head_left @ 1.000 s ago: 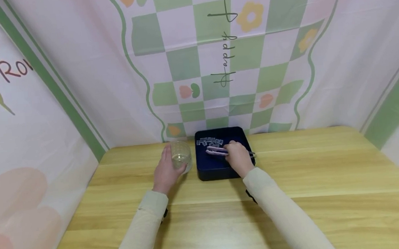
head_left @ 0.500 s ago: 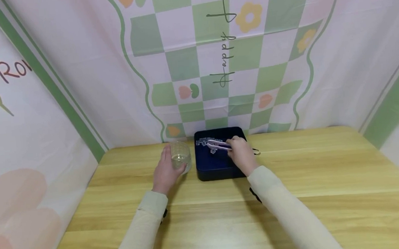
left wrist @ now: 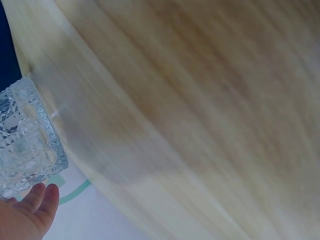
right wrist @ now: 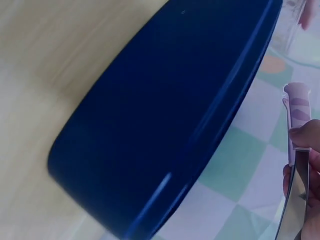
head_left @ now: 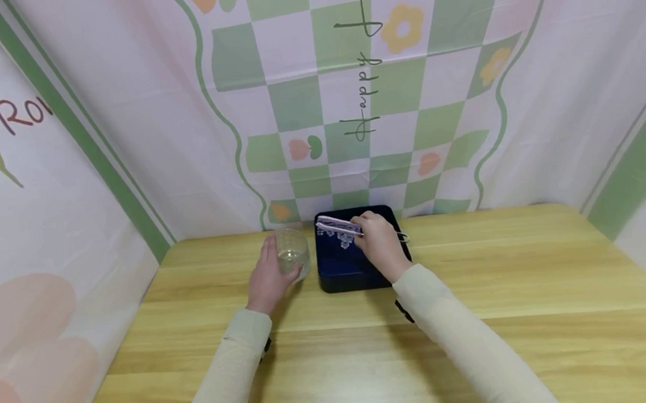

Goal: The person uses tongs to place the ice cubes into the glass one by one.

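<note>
So a light wood-grain counter [head_left: 337,377] is running right up to a fabric backdrop [head_left: 293,106] that's showing green and white checks, orange and yellow flowers and a sideways "Happy". A second printed sheet [head_left: 97,225] is hanging on the left, kinda creased and soft-looking.

On the counter, a dark navy tray [head_left: 358,281] is sitting near the back edge, squarish with rounded corners and a smooth wall that's catching some shine. Some pale bits or markings are showing inside, too small to tell which.

The right hand [head_left: 381,244] is holding tongs [head_left: 339,226] over the tray's far left part, fingers pinching the sides. They're showing a bare shiny metal strip and a pinkish patterned end.

Just left of the tray, a clear glass [head_left: 297,254] is standing on the counter, looking chunky and faceted from the left wrist. The left hand [head_left: 269,280] is gripping it, fingers and thumb curving around its sides. Both arms are wearing pale sleeves [head_left: 225,377].
</note>
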`<state>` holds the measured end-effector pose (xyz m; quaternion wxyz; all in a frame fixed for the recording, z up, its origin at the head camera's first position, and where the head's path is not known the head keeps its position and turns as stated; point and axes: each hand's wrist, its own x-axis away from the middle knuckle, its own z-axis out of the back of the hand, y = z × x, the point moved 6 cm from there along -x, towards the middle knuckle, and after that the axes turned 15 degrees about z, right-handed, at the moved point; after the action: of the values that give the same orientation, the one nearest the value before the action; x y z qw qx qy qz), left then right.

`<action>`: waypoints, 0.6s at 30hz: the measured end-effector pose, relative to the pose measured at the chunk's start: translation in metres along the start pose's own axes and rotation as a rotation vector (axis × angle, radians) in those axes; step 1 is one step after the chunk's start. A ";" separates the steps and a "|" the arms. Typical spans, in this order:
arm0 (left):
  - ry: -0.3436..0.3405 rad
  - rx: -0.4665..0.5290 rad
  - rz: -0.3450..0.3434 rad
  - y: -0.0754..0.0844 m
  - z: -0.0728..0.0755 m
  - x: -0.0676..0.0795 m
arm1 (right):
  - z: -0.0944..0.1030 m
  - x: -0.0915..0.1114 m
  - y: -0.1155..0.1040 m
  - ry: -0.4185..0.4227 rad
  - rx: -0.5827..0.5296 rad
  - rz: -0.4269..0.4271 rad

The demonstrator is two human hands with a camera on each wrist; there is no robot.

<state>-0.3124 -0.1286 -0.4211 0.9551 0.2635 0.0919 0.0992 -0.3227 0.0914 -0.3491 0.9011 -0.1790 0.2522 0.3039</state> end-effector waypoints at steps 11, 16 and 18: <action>0.009 0.002 -0.007 0.000 0.001 0.000 | -0.003 -0.007 -0.036 0.018 -0.032 0.124; -0.005 0.014 0.000 0.000 0.000 -0.001 | -0.009 -0.007 -0.048 -0.002 -0.038 0.171; -0.005 0.017 -0.002 0.000 0.000 -0.001 | -0.010 -0.007 -0.051 -0.005 -0.041 0.180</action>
<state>-0.3132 -0.1290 -0.4214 0.9532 0.2717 0.0908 0.0969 -0.2985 0.0446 -0.3447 0.8668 -0.1733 0.2588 0.3894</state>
